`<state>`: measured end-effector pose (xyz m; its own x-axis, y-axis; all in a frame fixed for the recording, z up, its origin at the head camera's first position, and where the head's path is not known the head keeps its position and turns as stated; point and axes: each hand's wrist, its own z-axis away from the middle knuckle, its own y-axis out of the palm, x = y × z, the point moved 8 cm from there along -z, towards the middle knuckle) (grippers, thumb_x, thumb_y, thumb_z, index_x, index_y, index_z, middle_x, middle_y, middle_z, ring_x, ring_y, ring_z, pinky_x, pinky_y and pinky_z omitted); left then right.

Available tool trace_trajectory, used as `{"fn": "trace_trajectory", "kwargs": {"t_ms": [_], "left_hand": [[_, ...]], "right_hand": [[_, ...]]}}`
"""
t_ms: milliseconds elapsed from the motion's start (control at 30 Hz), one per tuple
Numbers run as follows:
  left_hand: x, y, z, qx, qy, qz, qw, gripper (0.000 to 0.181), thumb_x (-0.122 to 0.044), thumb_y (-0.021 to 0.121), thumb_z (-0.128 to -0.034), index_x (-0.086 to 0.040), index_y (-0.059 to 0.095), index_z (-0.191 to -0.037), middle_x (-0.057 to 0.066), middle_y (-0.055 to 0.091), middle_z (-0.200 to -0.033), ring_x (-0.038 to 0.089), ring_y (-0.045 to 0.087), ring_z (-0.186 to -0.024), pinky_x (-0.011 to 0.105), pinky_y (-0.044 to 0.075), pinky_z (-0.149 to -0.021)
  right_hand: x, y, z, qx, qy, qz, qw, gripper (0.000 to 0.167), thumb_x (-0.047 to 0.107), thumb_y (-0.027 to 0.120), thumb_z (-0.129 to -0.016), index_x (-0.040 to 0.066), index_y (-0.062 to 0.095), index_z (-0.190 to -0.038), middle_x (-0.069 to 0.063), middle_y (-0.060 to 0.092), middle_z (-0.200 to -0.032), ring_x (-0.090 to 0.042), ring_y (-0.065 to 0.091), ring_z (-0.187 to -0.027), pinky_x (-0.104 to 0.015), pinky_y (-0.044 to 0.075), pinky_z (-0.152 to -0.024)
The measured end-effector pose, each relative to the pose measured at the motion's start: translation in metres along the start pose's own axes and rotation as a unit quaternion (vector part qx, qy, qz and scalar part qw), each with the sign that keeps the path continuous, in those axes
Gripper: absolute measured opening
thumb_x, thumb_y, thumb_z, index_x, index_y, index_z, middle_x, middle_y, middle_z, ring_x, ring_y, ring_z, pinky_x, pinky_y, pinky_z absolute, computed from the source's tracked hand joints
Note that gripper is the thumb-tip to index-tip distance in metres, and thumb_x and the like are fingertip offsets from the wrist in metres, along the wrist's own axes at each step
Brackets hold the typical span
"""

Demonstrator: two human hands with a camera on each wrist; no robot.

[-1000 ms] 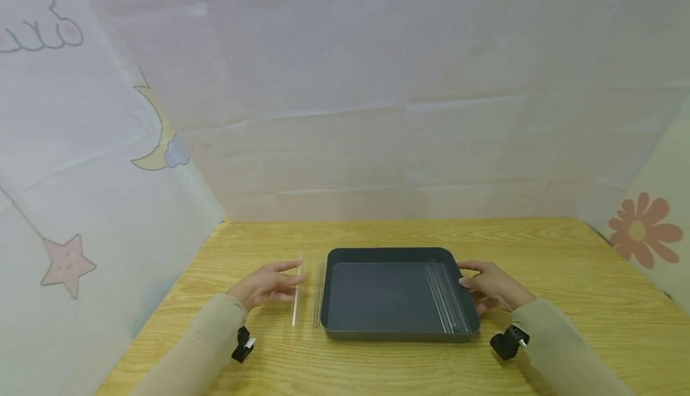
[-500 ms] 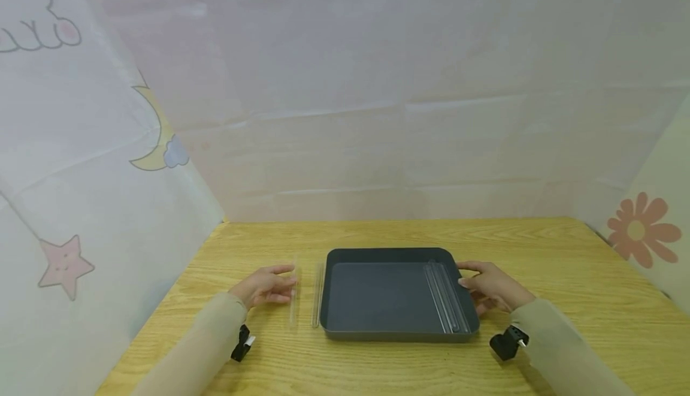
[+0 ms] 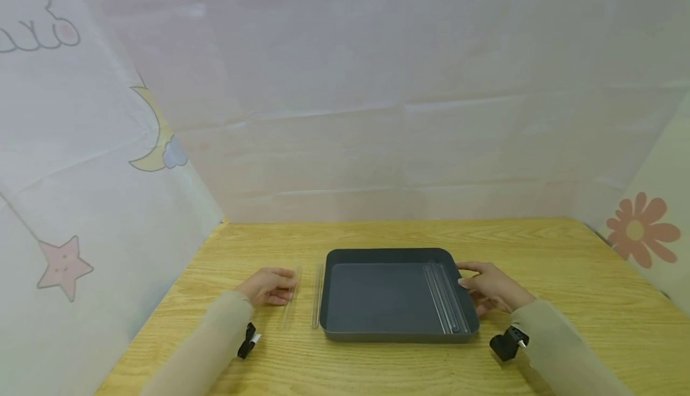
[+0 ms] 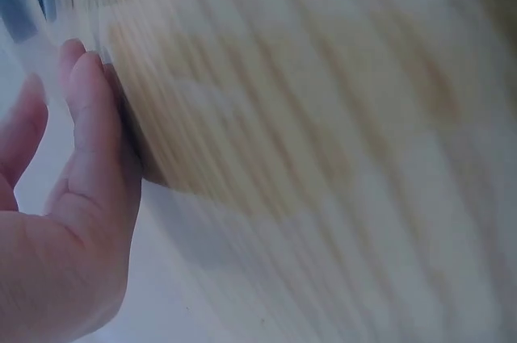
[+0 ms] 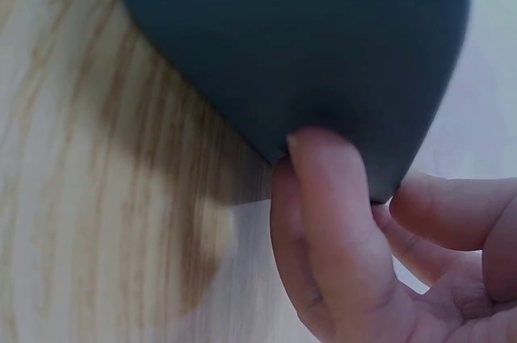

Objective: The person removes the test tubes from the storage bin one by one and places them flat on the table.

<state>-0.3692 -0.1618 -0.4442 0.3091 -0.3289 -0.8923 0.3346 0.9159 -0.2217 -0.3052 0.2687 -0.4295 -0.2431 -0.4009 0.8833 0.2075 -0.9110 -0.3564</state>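
Observation:
My left hand (image 3: 272, 286) is just left of the dark grey tray (image 3: 377, 336), its fingertips at a faint, slanting clear thin tube (image 3: 289, 306) that they appear to pinch. In the left wrist view the thumb and fingers of the left hand (image 4: 77, 190) reach to the upper left; the tube barely shows there. Another clear tube (image 3: 316, 297) lies along the tray's left side. Several clear tubes (image 3: 446, 300) lie side by side inside the tray at its right end. There my right hand (image 3: 493, 285) grips the tray's right wall, fingertips pressing its outside in the right wrist view.
The wooden table (image 3: 377, 367) extends around the tray. Behind it hangs a pale cloth backdrop (image 3: 345, 114), with printed cloth on the left and right sides. Black wrist cameras sit on both forearms.
My left hand has drifted slightly left, away from the tray, and its clear tube has gone with it, from near upright in view to slanting. The right hand and tray stay put.

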Motion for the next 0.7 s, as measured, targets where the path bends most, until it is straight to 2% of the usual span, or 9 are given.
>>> {"fn": "trace_trajectory", "kwargs": {"t_ms": [233, 467, 700], "left_hand": [[-0.0012, 0.0019, -0.0010, -0.015, 0.000, -0.011, 0.9998, 0.053, -0.008, 0.059, -0.0974, 0.011, 0.039, -0.142, 0.009, 0.067, -0.088, 0.011, 0.063, -0.060, 0.026, 0.057, -0.061], [-0.0022, 0.0024, 0.0023, -0.048, -0.001, -0.050, 0.9976, 0.045, -0.010, 0.065, -0.0935, 0.008, 0.051, -0.133, 0.008, 0.063, -0.081, 0.013, 0.059, -0.053, 0.025, 0.052, -0.051], [-0.0019, -0.0017, 0.0027, -0.067, -0.001, -0.068, 0.9954, 0.043, -0.012, 0.068, -0.0922, 0.008, 0.054, -0.128, 0.007, 0.060, -0.076, 0.014, 0.057, -0.052, 0.027, 0.051, -0.050]], "right_hand": [[0.0003, 0.0004, 0.0005, -0.004, 0.003, 0.004, 1.0000, 0.056, 0.004, 0.048, -0.101, -0.009, 0.022, -0.149, -0.013, 0.067, -0.089, -0.024, 0.066, -0.068, -0.036, 0.056, -0.052], [-0.0001, 0.0003, 0.0002, -0.006, 0.004, 0.006, 0.9999, 0.056, 0.004, 0.048, -0.101, -0.009, 0.022, -0.149, -0.013, 0.067, -0.088, -0.024, 0.066, -0.068, -0.036, 0.056, -0.053], [-0.0010, -0.0002, -0.0009, -0.007, 0.010, 0.002, 0.9999, 0.056, 0.004, 0.048, -0.101, -0.008, 0.022, -0.150, -0.013, 0.067, -0.086, -0.024, 0.066, -0.068, -0.036, 0.056, -0.052]]}}
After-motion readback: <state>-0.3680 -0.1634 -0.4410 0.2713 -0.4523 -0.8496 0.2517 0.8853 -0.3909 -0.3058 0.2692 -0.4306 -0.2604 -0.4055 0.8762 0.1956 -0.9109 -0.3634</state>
